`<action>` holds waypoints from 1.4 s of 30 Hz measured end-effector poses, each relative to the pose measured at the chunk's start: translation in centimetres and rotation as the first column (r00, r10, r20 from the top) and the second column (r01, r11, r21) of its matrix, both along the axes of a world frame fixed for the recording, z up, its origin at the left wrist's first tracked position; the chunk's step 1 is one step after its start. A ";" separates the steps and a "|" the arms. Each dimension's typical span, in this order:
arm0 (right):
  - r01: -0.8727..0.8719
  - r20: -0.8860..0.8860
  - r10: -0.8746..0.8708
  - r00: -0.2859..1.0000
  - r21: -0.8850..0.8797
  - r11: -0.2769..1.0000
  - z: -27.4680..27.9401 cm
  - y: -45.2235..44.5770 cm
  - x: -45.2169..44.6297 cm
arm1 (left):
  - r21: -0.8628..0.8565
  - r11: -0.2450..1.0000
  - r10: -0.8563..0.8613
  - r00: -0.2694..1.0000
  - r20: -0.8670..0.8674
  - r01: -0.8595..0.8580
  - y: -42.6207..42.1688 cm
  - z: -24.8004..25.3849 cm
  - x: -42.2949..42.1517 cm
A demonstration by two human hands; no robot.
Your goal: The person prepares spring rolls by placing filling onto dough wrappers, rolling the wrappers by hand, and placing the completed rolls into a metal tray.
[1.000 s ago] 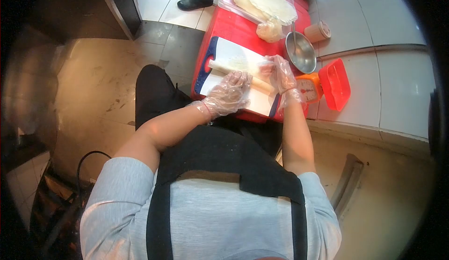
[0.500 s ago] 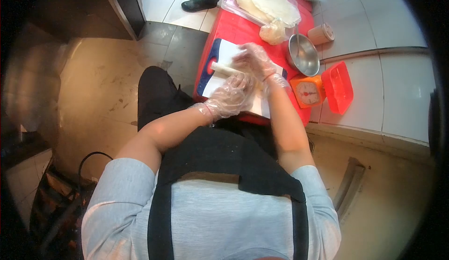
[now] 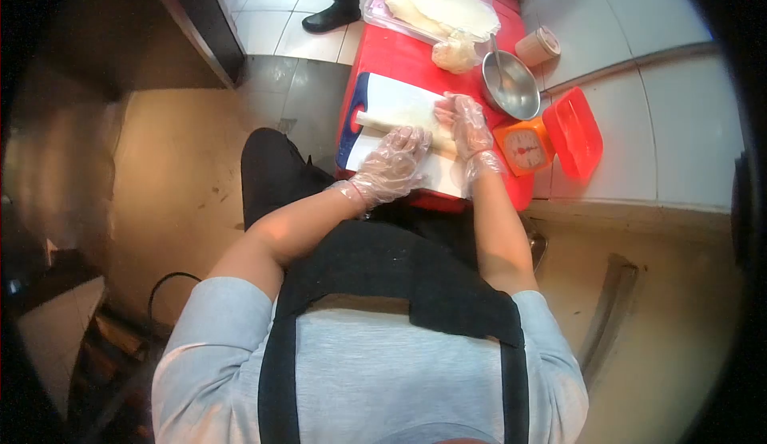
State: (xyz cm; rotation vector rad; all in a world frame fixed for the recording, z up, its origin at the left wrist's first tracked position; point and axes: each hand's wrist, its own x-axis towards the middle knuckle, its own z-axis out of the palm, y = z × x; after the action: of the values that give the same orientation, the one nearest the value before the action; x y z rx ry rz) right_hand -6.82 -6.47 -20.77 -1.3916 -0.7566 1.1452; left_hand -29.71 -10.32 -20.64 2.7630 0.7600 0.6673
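Evidently, the pale rod, apparently a rolling pin, lies slantwise across the white board, directly before the person, probably so that both forearms reach it comfortably. The left hand lies over its middle, palm down, likely to press from above; whether those fingers curl around it I cannot tell. The right hand is at the rod's other end, perhaps to steady it, though its grip is likewise hidden. Both of the 2 hands wear clear plastic gloves, presumably for cleanliness. The board rests on a red table, flat support for pressing down. Just beside the right hand stands an orange scale, its dial facing the person, seemingly for easy reading. Farther out are a metal bowl and 1 clear tray bearing pale sheets, apparently set clear of the elbows.
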 end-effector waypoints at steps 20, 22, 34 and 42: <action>-0.381 0.991 0.056 0.121 -0.005 0.925 1.5 -4.7 -2.6 | 0.224 0.973 0.051 0.999 -0.003 -0.049 7.1 3.2 -3.1; -0.341 0.989 0.137 0.046 -0.114 0.933 2.2 -4.0 -2.7 | 0.209 0.977 0.044 0.999 -0.031 -0.036 7.0 2.6 -1.7; -0.280 1.000 -0.005 -0.020 -0.001 0.960 -0.5 -1.8 -1.3 | 0.170 0.982 0.082 0.997 -0.014 -0.079 8.4 3.1 0.9; -0.128 0.991 -0.076 0.107 0.090 0.988 -0.1 -0.4 1.4 | 0.190 0.970 0.181 0.973 -0.141 -0.153 11.3 2.3 3.9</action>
State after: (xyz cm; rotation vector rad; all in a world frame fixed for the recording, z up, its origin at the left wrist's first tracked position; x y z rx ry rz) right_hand -5.41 -6.87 -20.92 -1.9548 -1.8055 -0.1359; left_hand -25.79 0.98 -18.39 2.9659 1.0240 0.5777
